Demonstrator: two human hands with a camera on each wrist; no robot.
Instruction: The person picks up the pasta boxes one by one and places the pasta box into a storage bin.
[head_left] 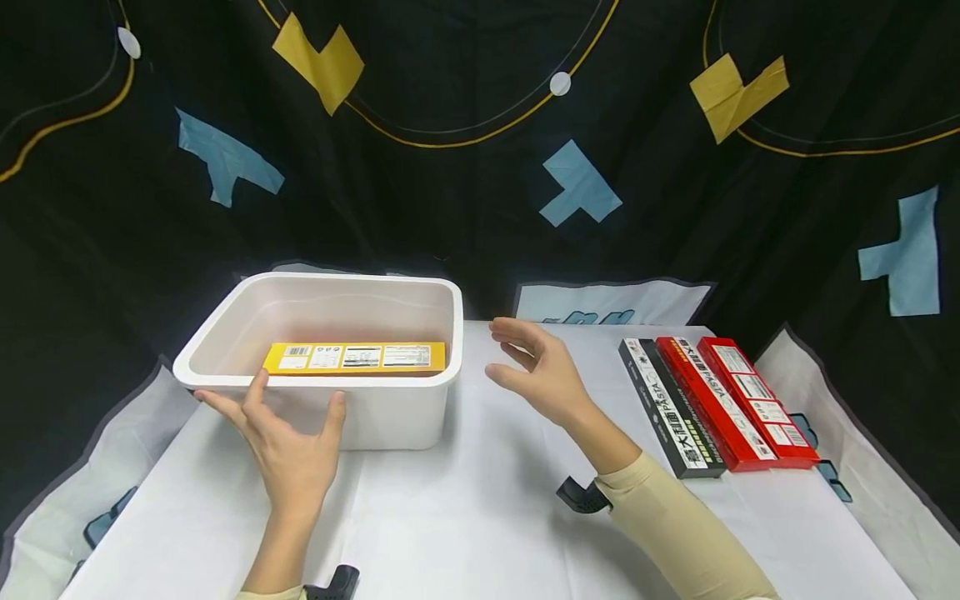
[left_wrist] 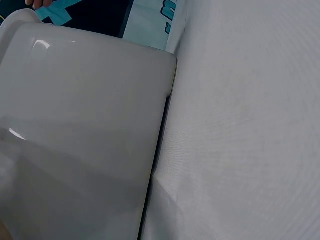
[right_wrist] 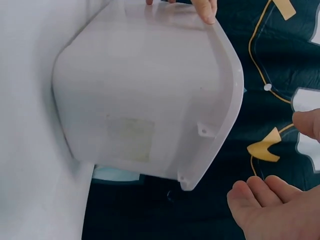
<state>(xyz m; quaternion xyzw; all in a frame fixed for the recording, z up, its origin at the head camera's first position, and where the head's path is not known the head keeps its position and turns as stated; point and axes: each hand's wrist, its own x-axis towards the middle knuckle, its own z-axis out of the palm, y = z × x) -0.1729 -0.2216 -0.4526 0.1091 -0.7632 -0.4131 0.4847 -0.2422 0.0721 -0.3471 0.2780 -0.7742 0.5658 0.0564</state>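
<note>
A white plastic bin (head_left: 397, 417) stands on the table's left half. Inside it lies a long yellow box (head_left: 356, 357) with white label panels facing up. My left hand (head_left: 288, 442) is at the bin's front wall, its fingers spread and fingertips at the front rim. Right of the bin, my right hand (head_left: 543, 371) hovers apart from it, fingers loosely bent and thumb separate, holding nothing. The right wrist view shows the bin's side (right_wrist: 145, 90) and the right hand's fingers (right_wrist: 267, 192) away from it. Only the bin's smooth wall (left_wrist: 85, 100) fills the left wrist view's left side.
Three long pasta boxes lie side by side at the table's right: a black one (head_left: 671, 408), a red one (head_left: 716, 404) and another red one (head_left: 757, 400). A white cloth covers the table (head_left: 465, 533). Behind it hangs a dark patterned curtain (head_left: 450, 217).
</note>
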